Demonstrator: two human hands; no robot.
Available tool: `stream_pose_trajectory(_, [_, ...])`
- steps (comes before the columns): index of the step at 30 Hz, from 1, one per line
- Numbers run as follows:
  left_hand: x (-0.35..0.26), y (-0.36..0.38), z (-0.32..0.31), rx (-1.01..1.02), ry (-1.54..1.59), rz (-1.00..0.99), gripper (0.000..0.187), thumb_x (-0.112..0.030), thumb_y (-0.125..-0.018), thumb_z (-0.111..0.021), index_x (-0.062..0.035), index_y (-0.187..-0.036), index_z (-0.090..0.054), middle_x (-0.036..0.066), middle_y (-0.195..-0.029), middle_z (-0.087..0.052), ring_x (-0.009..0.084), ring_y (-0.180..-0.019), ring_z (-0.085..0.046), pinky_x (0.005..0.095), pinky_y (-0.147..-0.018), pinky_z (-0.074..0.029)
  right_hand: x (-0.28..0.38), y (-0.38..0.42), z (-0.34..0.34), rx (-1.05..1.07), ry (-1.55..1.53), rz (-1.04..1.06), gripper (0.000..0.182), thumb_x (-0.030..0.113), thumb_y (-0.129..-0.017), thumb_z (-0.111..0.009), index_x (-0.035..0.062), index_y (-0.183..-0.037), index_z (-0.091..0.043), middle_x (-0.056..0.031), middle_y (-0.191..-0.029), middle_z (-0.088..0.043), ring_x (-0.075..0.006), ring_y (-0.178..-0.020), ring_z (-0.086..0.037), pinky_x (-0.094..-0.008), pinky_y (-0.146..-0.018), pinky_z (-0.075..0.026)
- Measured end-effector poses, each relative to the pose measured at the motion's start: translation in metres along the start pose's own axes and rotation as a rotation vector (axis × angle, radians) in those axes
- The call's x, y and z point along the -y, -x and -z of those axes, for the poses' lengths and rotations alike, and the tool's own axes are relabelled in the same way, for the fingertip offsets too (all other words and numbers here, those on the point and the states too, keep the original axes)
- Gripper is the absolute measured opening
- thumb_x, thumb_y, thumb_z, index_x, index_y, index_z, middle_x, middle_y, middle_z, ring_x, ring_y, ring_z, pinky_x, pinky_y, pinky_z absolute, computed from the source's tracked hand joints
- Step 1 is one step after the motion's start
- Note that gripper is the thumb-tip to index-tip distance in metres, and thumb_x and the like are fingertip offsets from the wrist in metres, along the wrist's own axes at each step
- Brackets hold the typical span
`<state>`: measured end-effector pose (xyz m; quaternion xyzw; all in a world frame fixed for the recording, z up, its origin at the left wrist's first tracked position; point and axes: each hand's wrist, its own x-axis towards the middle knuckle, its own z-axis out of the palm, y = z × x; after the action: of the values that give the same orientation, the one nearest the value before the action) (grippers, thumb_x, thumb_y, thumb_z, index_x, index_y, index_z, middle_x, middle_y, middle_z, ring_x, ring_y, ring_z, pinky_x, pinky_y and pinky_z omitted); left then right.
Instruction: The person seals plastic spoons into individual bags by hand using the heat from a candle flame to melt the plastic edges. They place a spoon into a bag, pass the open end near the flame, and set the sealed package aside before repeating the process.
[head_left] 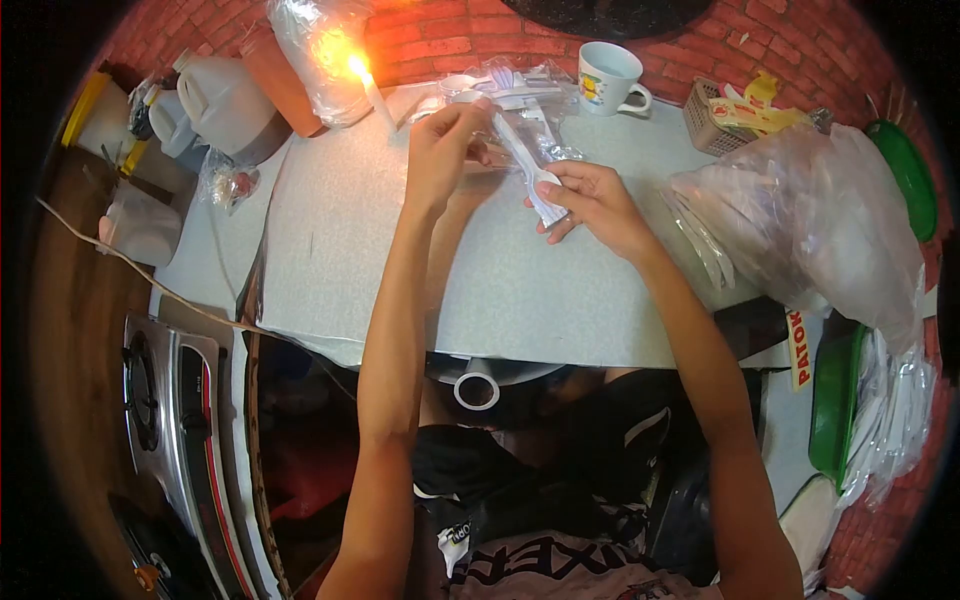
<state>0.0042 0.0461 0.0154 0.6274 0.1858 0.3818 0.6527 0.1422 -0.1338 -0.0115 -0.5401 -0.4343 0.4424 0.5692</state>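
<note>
A white plastic spoon (540,181) in a clear plastic sleeve lies slantwise between my hands, bowl end toward me. My right hand (592,198) grips the bowl end with thumb on top and fingers beneath. At the far end, my left hand (446,143) is closed in a pinch on the sleeve; its fingertips partly hide that end. A lit candle (378,100) stands upright on the table just left of and beyond my left hand. Behind my hands lies a pile of clear-wrapped white plastic cutlery (525,92).
A printed mug (608,78) and a woven basket (708,122) stand at the back right. A large plastic bag (800,215) covers the table's right side. Plastic jugs (225,108) and a wrapped roll (318,65) stand back left. A gas stove (165,400) sits lower left.
</note>
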Motion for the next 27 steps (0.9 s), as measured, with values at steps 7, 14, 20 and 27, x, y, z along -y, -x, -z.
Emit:
stream_pose_trajectory(7, [0.011, 0.003, -0.005, 0.105, -0.156, -0.004, 0.026, -0.021, -0.095, -0.075, 0.0019, -0.082, -0.074, 0.002, -0.068, -0.064, 0.0081, -0.060, -0.056, 0.0247, -0.055, -0.045, -0.004, -0.002, -0.004, -0.124, 0.026, 0.057, 0.029, 0.019, -0.102, -0.065, -0.0022, -0.121, -0.066, -0.0066, -0.099, -0.071, -0.0121, -0.087, -0.067, -0.0282, -0.075, -0.056])
stream_pose_trajectory(14, [0.008, 0.014, -0.019, 0.290, -0.194, 0.145, 0.027, -0.022, -0.097, -0.074, -0.0001, -0.080, -0.072, 0.001, -0.070, -0.065, 0.0069, -0.063, -0.056, 0.0246, -0.058, -0.045, -0.005, -0.004, 0.001, -0.063, -0.053, 0.050, 0.021, 0.020, -0.101, -0.067, 0.0003, -0.108, -0.069, -0.0046, -0.094, -0.069, -0.0108, -0.083, -0.066, -0.0269, -0.072, -0.055])
stream_pose_trajectory(20, [0.006, 0.010, -0.008, 0.381, -0.224, 0.160, 0.036, -0.028, -0.100, -0.070, -0.0009, -0.076, -0.070, 0.000, -0.065, -0.062, 0.0067, -0.059, -0.055, 0.0249, -0.054, -0.042, -0.002, -0.004, 0.008, 0.012, -0.003, -0.021, 0.020, 0.020, -0.100, -0.068, 0.0018, -0.107, -0.069, -0.0018, -0.093, -0.069, -0.0086, -0.082, -0.065, -0.0257, -0.072, -0.054])
stream_pose_trajectory(27, [0.002, 0.007, -0.005, 0.277, -0.262, 0.082, 0.033, -0.027, -0.097, -0.074, -0.0003, -0.079, -0.073, 0.000, -0.064, -0.061, 0.0070, -0.055, -0.053, 0.0248, -0.051, -0.041, -0.002, -0.003, 0.008, 0.087, -0.106, 0.007, 0.024, 0.017, -0.099, -0.068, 0.0006, -0.117, -0.067, -0.0034, -0.100, -0.070, -0.0091, -0.089, -0.066, -0.0254, -0.075, -0.053])
